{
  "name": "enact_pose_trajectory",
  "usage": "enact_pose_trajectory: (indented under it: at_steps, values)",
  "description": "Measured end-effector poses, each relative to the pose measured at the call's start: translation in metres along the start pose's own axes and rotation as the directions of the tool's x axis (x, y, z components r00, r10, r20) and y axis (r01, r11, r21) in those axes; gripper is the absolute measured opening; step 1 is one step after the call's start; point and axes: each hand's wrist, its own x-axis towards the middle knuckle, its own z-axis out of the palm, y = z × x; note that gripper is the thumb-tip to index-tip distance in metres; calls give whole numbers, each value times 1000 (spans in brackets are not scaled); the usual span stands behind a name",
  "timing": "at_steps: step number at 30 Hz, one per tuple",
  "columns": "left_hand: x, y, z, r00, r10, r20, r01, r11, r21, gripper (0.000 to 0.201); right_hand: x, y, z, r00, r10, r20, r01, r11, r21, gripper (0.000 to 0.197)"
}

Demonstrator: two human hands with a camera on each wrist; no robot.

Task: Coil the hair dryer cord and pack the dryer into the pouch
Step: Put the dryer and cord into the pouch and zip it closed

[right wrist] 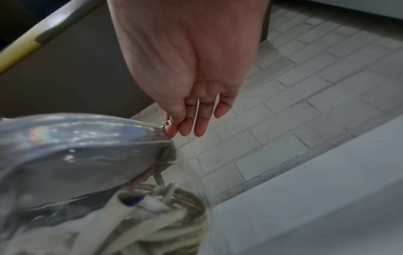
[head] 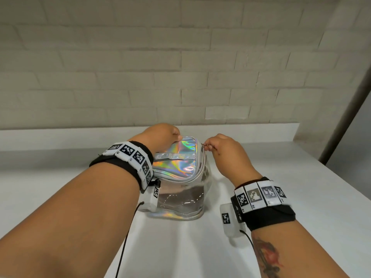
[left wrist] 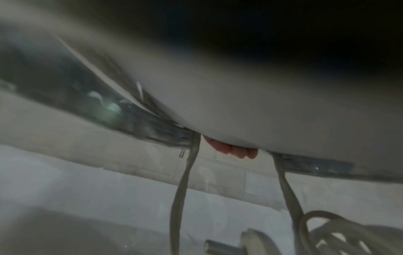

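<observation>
Pinching the zipper pull (head: 204, 145) at the pouch (head: 178, 163) lid's far-right corner, right hand (head: 224, 151) has open track running near-right; left hand (head: 162, 137) grips far-left edge, dryer cord (right wrist: 174, 207) inside, pouch on desk (head: 301, 197).

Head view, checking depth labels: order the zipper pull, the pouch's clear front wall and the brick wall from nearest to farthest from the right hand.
1. zipper pull, pinched in the right hand, at the lid's far right corner.
2. clear front wall, below and toward the person.
3. brick wall, behind the counter.
</observation>
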Motion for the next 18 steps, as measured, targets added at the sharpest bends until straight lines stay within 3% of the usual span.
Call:
enact_pose_trajectory:
  at_steps: [5, 9, 12, 18]
  values:
    - [8, -24, -3, 987, -154, -53, 158, 985, 65, 40, -5, -24, -13, 978, -177, 115, 198, 958, -210, 33]
    - [17, -38, -1, 972, -229, -42, 233, 966, 109, 44, -18, -57, -16, 923, -228, 311, 293, 939, -179, 24]
    - [20, -31, 6, 967, -254, -32, 256, 957, 139, 40, -25, -76, -14, 892, -253, 376, 361, 898, -252, 13]
    - [24, -18, 13, 960, -275, -51, 280, 947, 160, 38, -30, -95, -11, 892, -162, 423, 249, 955, -159, 22]
